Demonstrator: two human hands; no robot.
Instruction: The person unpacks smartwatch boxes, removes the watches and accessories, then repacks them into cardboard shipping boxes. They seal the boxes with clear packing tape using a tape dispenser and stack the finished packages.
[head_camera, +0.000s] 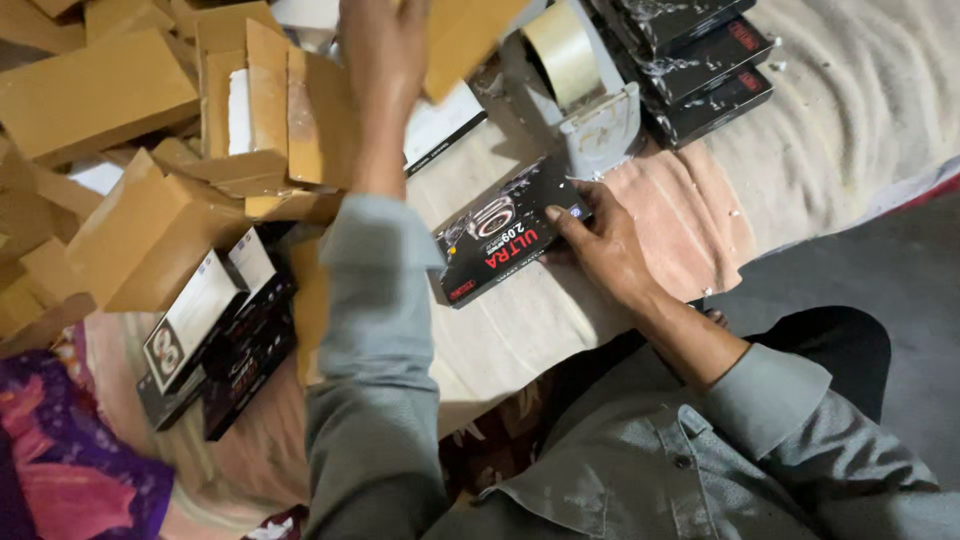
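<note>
Right hand (600, 245): fingers flat on black box (510, 232), which lies on the pink cloth (690, 215) beside tape dispenser (590, 105). Left hand (385, 50): raised at brown carton (465, 35), grip unclear. Risk: carton may slip; stacked cartons (150, 230) may topple.

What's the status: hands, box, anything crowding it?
Left hand up at a brown carton, grip blurred. Right hand resting on the black product box, thumb on top. Tape dispenser just beyond the box.
</note>
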